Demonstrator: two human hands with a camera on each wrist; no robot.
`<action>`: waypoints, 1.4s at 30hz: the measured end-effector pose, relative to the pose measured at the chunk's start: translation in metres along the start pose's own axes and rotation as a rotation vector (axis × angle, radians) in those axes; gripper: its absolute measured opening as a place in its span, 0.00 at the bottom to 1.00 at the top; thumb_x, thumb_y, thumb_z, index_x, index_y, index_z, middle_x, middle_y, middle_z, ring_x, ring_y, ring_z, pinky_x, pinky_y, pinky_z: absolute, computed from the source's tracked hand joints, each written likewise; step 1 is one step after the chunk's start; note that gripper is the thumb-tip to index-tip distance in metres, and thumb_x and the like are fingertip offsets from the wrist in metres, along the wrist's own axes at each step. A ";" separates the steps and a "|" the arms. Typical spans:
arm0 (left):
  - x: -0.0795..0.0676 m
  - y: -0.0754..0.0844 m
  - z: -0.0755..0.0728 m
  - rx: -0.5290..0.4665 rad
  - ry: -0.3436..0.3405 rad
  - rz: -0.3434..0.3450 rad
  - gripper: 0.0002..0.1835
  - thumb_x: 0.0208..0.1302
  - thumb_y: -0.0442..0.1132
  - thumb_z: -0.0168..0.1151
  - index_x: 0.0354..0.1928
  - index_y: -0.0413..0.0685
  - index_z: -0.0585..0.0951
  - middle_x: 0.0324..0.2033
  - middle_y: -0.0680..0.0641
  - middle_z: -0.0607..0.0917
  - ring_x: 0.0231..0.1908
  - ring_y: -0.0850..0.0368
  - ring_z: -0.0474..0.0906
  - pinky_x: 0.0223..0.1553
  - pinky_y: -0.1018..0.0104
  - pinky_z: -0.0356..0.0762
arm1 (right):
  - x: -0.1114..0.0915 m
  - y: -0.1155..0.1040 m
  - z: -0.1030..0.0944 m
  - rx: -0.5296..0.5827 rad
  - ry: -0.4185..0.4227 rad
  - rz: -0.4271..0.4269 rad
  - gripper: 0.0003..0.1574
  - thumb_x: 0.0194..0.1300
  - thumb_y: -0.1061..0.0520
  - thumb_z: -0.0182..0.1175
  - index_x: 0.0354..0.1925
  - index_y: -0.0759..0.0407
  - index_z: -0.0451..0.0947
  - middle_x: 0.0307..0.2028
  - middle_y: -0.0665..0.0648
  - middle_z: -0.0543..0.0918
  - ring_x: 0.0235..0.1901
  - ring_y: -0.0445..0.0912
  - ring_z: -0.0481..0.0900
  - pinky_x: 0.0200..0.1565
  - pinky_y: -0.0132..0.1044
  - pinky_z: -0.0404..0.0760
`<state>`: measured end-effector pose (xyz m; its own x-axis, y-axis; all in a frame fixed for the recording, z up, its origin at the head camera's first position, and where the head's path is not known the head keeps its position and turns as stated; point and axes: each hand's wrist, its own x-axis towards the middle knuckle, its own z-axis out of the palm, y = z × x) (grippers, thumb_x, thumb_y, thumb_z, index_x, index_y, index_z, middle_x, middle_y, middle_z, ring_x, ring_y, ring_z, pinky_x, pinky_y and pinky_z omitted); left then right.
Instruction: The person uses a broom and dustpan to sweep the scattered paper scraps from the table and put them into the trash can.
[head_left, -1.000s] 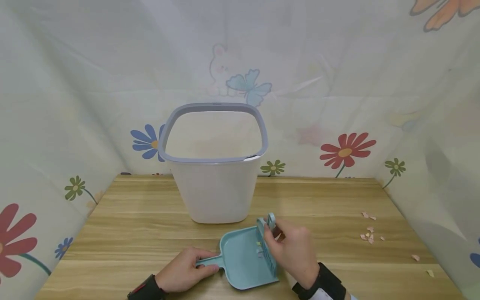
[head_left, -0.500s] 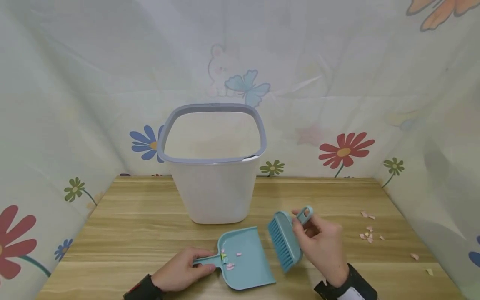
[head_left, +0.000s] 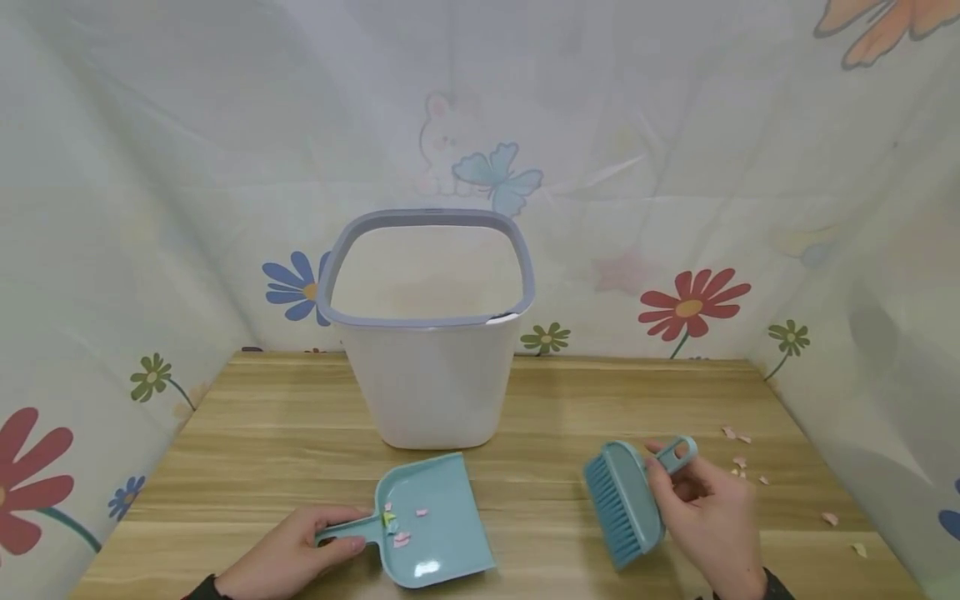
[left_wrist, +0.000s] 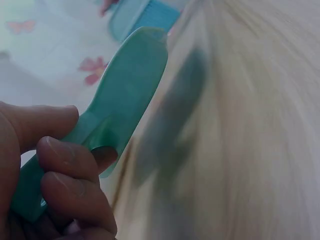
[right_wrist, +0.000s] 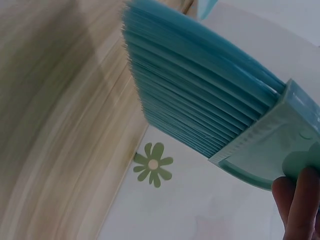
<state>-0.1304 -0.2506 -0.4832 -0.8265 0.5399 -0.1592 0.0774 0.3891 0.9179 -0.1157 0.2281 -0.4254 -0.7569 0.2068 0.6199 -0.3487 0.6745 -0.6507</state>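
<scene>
My left hand (head_left: 296, 546) grips the handle of a light-blue dustpan (head_left: 442, 533); the left wrist view shows the fingers curled round it and the pan raised over its shadow. Pink, yellow and pale blue scraps (head_left: 402, 538) lie in the pan near the handle end. To the right, my right hand (head_left: 712, 517) pinches the handle of a matching hand brush (head_left: 633, 496). Its bristles (right_wrist: 195, 75) point left and down in the head view, apart from the dustpan. More pinkish scraps (head_left: 829, 518) are scattered on the table, right of the brush.
A white bin (head_left: 442, 383) with a grey-blue rim stands behind the dustpan, at the back of the wooden table (head_left: 255, 450). A flower-printed curtain (head_left: 675, 208) encloses the back and both sides.
The brush has come out of the dustpan and moved right with my right hand, uncovering scraps in the pan. My left hand has drawn the dustpan to the left.
</scene>
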 end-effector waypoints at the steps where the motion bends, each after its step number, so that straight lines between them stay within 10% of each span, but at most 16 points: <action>1: -0.007 -0.001 -0.007 -0.025 0.007 -0.030 0.22 0.78 0.46 0.59 0.66 0.43 0.80 0.64 0.40 0.82 0.56 0.71 0.77 0.53 0.79 0.74 | -0.001 0.002 -0.003 0.001 0.008 0.015 0.12 0.57 0.72 0.71 0.38 0.60 0.91 0.19 0.48 0.86 0.12 0.31 0.72 0.18 0.23 0.71; 7: -0.057 -0.004 -0.055 -0.036 0.109 -0.201 0.28 0.80 0.45 0.56 0.69 0.29 0.72 0.60 0.38 0.82 0.43 0.71 0.76 0.44 0.76 0.76 | -0.008 0.011 -0.018 0.019 0.065 0.055 0.12 0.55 0.73 0.72 0.37 0.61 0.91 0.22 0.32 0.84 0.11 0.32 0.74 0.17 0.22 0.72; 10: -0.080 0.001 -0.077 0.014 0.194 -0.267 0.29 0.81 0.45 0.54 0.71 0.28 0.70 0.37 0.46 0.85 0.29 0.62 0.72 0.31 0.71 0.72 | -0.013 0.014 -0.025 -0.005 0.092 0.105 0.11 0.55 0.73 0.72 0.36 0.62 0.90 0.22 0.28 0.82 0.11 0.32 0.74 0.17 0.22 0.71; 17: -0.111 0.030 -0.118 0.199 0.436 -0.268 0.30 0.83 0.46 0.49 0.72 0.27 0.67 0.18 0.52 0.65 0.18 0.47 0.61 0.21 0.60 0.64 | -0.021 0.020 -0.036 -0.032 0.129 0.260 0.09 0.58 0.70 0.73 0.38 0.62 0.91 0.21 0.31 0.84 0.12 0.33 0.77 0.17 0.23 0.72; 20: -0.113 0.046 -0.133 0.314 0.536 -0.206 0.29 0.83 0.45 0.49 0.73 0.29 0.68 0.17 0.49 0.64 0.18 0.49 0.61 0.21 0.60 0.62 | -0.021 0.024 -0.038 -0.041 0.130 0.281 0.08 0.59 0.68 0.72 0.39 0.62 0.91 0.23 0.36 0.87 0.14 0.31 0.79 0.19 0.23 0.73; 26: -0.104 0.083 -0.158 0.420 0.682 -0.016 0.13 0.83 0.42 0.50 0.56 0.74 0.77 0.17 0.49 0.64 0.17 0.51 0.58 0.19 0.60 0.55 | -0.020 0.028 -0.037 -0.071 0.102 0.299 0.08 0.61 0.65 0.73 0.40 0.58 0.91 0.25 0.28 0.85 0.16 0.30 0.80 0.20 0.23 0.75; 34: -0.079 0.145 -0.170 0.510 0.740 0.056 0.25 0.82 0.41 0.52 0.68 0.25 0.71 0.18 0.51 0.66 0.19 0.54 0.59 0.22 0.61 0.55 | -0.021 0.033 -0.035 -0.073 0.098 0.312 0.07 0.62 0.64 0.72 0.41 0.59 0.91 0.23 0.21 0.80 0.14 0.31 0.79 0.19 0.24 0.74; 39: -0.078 0.158 -0.191 0.485 0.744 0.026 0.10 0.81 0.44 0.54 0.54 0.71 0.78 0.16 0.50 0.66 0.18 0.52 0.59 0.20 0.60 0.55 | -0.023 0.033 -0.035 -0.056 0.099 0.310 0.07 0.62 0.66 0.72 0.41 0.61 0.90 0.21 0.23 0.80 0.14 0.32 0.79 0.18 0.24 0.74; 42: -0.079 0.157 -0.209 0.436 0.780 0.081 0.17 0.80 0.42 0.54 0.45 0.85 0.76 0.14 0.50 0.66 0.16 0.52 0.59 0.19 0.59 0.54 | -0.023 0.034 -0.036 -0.066 0.105 0.293 0.08 0.61 0.67 0.72 0.40 0.61 0.90 0.21 0.22 0.79 0.13 0.32 0.78 0.18 0.24 0.73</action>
<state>-0.1691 -0.3883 -0.2504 -0.9409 -0.0206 0.3381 0.2257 0.7063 0.6710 -0.0907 0.2714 -0.4458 -0.7572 0.4688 0.4549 -0.0854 0.6193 -0.7805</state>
